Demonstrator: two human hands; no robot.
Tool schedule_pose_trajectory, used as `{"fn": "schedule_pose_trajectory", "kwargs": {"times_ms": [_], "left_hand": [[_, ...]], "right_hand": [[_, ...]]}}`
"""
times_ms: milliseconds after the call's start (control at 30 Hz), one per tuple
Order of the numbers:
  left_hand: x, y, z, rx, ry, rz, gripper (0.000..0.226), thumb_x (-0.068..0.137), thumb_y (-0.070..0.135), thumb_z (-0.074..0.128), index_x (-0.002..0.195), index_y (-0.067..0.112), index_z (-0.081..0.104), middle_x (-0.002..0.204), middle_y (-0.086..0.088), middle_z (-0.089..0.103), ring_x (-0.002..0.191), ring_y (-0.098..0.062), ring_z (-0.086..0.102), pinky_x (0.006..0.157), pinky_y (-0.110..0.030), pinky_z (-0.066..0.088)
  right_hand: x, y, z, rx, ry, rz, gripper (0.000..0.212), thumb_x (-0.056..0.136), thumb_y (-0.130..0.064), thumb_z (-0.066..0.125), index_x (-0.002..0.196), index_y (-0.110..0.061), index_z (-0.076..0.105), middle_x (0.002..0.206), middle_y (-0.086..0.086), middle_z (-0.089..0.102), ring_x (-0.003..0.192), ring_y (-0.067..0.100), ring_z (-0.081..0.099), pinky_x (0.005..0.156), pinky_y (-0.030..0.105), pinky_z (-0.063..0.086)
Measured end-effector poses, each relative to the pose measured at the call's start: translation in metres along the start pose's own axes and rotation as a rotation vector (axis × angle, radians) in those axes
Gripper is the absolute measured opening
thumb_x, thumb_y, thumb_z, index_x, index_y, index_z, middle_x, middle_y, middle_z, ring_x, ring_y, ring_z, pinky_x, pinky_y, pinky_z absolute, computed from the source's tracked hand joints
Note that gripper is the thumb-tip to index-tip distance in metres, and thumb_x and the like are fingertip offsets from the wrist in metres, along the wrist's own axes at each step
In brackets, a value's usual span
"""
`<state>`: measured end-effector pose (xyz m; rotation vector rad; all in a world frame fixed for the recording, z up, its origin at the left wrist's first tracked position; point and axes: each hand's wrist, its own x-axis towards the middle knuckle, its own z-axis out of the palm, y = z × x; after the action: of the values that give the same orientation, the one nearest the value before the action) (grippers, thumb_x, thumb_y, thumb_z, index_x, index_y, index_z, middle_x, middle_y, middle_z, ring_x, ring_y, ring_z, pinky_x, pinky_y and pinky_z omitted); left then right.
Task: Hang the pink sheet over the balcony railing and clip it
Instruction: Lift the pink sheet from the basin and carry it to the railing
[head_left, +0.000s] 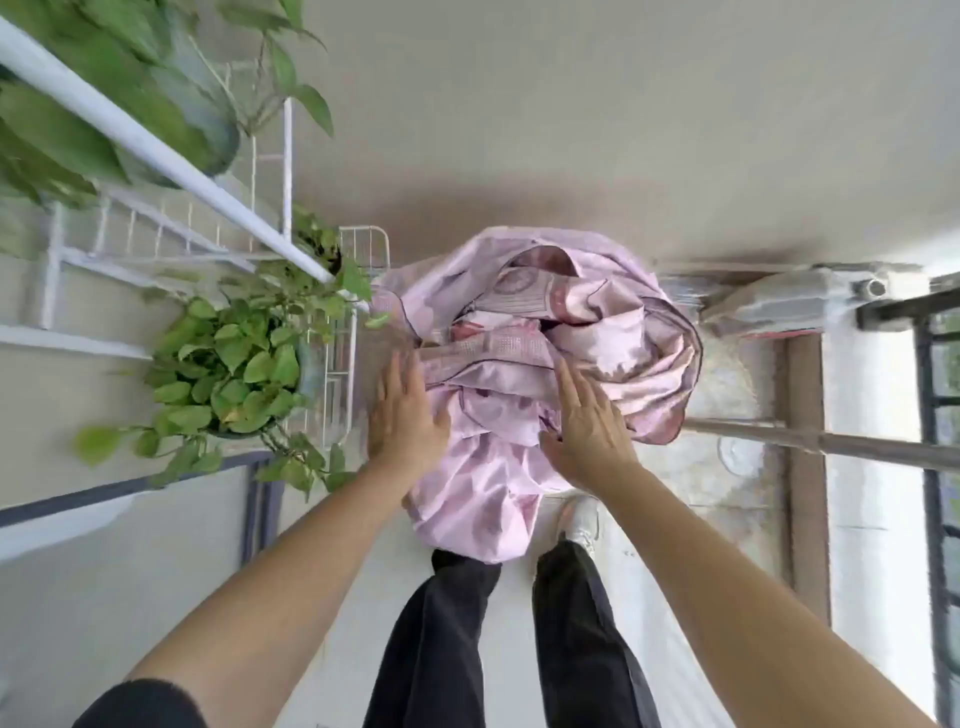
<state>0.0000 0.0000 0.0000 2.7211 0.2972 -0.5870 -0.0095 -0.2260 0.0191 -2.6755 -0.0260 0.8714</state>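
In the head view, the pink sheet (540, 358) lay bunched in a heap ahead of the person's legs. The left hand (405, 410) and right hand (587, 426) rested on it, fingers flat and spread, gripping nothing

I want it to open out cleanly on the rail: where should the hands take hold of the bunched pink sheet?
Probably along the dark-piped hem, not the middle. The pink sheet is a crumpled heap, and that edge curves down its right side. The right hand could reach across from the near side and pinch it there; the left hand, lying flat on the left flank, could then follow the hem along.
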Motion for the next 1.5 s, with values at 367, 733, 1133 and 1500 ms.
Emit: {"fn": "schedule_pose_trajectory", "kwargs": {"times_ms": [367,733,1133,1500], "left_hand": [[0.056,0.033,-0.023,-0.085,-0.035,0.105,0.027,0.072,0.034,0.074,0.091,0.016,0.067,0.086,-0.012,0.07,0.08,-0.037,0.064,0.063,-0.035,0.047],[-0.054,0.048,-0.05,-0.195,0.187,0.637,0.026,0.062,0.012,0.073,0.079,0.013,0.053,0.074,0.0,0.049,0.067,-0.008,0.033,0.057,-0.023,0.028],[-0.042,0.08,-0.065,-0.155,-0.46,0.185,0.069,0.062,0.06,0.069,0.126,0.041,0.053,0.115,0.002,0.067,0.114,-0.025,0.059,0.096,-0.045,0.048],[-0.068,0.121,-0.293,-0.515,0.003,0.206,0.028,0.073,0.007,0.059,0.094,0.019,0.073,0.089,-0.004,0.073,0.086,-0.023,0.066,0.074,-0.031,0.052]], "right_hand": [[0.047,0.017,0.003,0.332,0.136,-0.068,0.122,0.066,-0.043,0.078,0.158,-0.025,0.0,0.148,0.013,0.03,0.133,0.035,0.036,0.112,0.05,0.032],[0.055,-0.007,-0.046,0.012,-0.136,-0.475,0.033,0.078,-0.032,0.062,0.108,-0.02,0.066,0.124,0.007,0.067,0.128,0.032,0.054,0.105,0.044,0.043],[-0.063,0.012,-0.183,0.719,0.427,-0.143,0.003,0.073,-0.019,0.059,0.071,-0.02,0.058,0.064,-0.011,0.068,0.059,-0.003,0.055,0.052,0.026,0.048],[-0.144,-0.001,-0.299,-0.081,0.213,0.003,0.077,0.065,-0.046,0.082,0.13,-0.029,0.046,0.104,0.0,0.07,0.092,0.024,0.066,0.077,0.035,0.056]]}}
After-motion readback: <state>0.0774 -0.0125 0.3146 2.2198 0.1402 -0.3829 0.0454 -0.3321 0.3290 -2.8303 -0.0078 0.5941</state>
